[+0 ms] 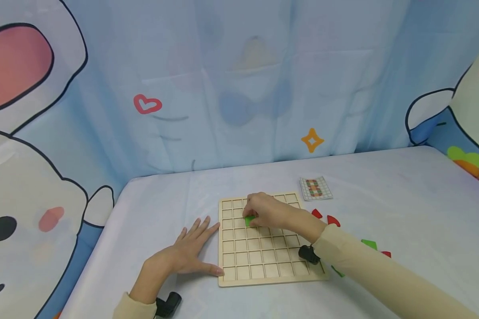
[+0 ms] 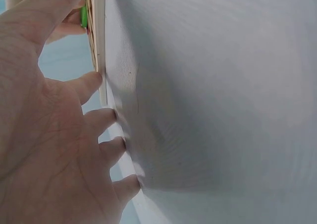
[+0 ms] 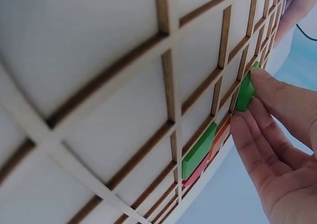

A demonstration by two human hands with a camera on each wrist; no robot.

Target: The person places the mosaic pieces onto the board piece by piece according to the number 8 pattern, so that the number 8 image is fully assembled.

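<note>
Pinching a green piece (image 1: pixel 249 221) at the grid board (image 1: pixel 273 281), our right hand (image 1: pixel 271 212) has a firm grip; we can't tell if it's seated. Our left hand (image 1: pixel 189 252) is spread at the board's left edge, grasping nothing. We see another green block (image 3: pixel 199 152), a red block (image 3: pixel 196 173) and an orange block (image 3: pixel 219 140) already set; most visible cells are bare. Probably left: loose red pieces (image 1: pixel 333 221) and loose green pieces (image 1: pixel 369 244) on the desk (image 1: pixel 163 199). Pattern card (image 1: pixel 316 188) lies near the far right corner.

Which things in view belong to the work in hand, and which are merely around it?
In the work:
- right hand, pinching a green piece
- left hand, touching the grid board
- probably the loose pieces and patterned card

Merely around:
- printed backdrop
- white tablecloth
- wrist cameras
</note>
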